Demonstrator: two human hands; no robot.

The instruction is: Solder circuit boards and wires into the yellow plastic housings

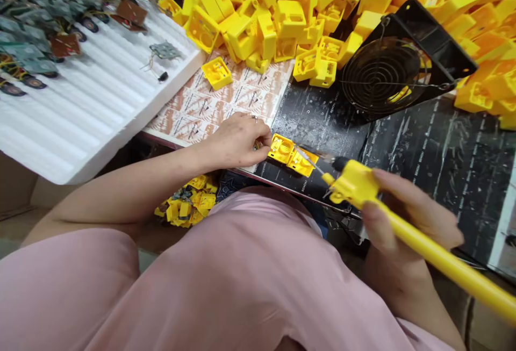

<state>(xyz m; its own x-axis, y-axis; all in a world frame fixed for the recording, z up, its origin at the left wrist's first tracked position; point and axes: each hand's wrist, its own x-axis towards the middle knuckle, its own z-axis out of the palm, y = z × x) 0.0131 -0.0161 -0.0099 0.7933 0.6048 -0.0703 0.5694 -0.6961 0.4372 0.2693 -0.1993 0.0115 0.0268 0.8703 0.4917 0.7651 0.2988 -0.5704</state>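
My left hand (237,138) rests on the table edge with its fingers pinched on the left side of a small yellow plastic housing (291,156) that lies open on the black mat (423,152). My right hand (397,216) is wrapped round a yellow soldering iron (407,230). The iron's metal tip (308,160) touches the right half of the housing. What lies inside the housing is too small to make out.
A large heap of yellow housings (306,7) fills the back. A black fan (387,74) leans against it. A white foam tray (92,93) with circuit boards (36,23) sits at left. Printed label sheets (217,101) lie beside it. More yellow parts (189,206) lie below the table edge.
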